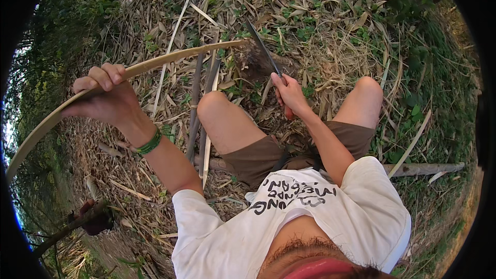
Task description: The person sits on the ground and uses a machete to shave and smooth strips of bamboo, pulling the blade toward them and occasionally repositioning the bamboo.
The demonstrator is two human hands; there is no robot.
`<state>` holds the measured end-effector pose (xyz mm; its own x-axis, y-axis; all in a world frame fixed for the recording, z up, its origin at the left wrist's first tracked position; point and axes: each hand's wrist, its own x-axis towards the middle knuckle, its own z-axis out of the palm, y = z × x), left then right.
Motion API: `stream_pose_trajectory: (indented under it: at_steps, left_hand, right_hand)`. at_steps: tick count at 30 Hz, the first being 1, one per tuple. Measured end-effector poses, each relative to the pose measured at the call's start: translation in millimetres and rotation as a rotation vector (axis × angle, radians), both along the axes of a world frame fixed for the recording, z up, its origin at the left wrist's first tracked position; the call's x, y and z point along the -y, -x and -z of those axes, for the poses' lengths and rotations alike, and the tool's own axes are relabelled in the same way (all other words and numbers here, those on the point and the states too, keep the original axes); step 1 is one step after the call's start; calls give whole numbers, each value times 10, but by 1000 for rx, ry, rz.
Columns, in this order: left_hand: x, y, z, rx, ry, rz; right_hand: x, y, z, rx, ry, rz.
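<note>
My left hand (106,95), raised at the left with a green band on its wrist, is closed around a long, flat bamboo strip (170,57). The strip curves from the left rim to a wooden stump (251,62) in front of me, where its tip lies over or just above the top. In my right hand (289,93) is a machete (262,45) with a long dark blade and a reddish handle. Its blade points forward and a little left, crossing over the stump close to the strip's tip. Whether blade and strip touch, I cannot tell.
Dark poles (196,108) and pale split strips (178,26) lie left of my knees. A thicker pole (426,169) rests on the ground behind my right thigh. Dry leaves (330,36) and green plants cover the ground. A dark branch (70,227) is at lower left.
</note>
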<state>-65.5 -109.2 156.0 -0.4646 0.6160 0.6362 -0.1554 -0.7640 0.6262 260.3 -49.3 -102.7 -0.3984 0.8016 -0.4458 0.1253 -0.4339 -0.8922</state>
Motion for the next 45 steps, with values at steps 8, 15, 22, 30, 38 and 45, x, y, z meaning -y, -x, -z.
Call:
stream_pose_trajectory:
  at_steps: [8,15,22,30,38,45]
  left_hand:
    - [46,-18,116,-40,-19,127]
    - [-56,-179,160,9,-60,108]
    - [23,-133,192,53,-37,-25]
    - [-18,-237,109,-16,20,-26]
    - [-19,-208,159,50,-52,31]
    - [51,-247,16,-60,-47,69]
  right_hand:
    - [-288,380,-347,-40,-229,68]
    - [-454,568,530,381,-468,40]
    - [-457,470,207,333,-216,-65]
    - [-508,394,20,225,-289,-2]
    - [-558,302,-643,-32,-408,117]
    - [-592,535,-437,-86,-457,130]
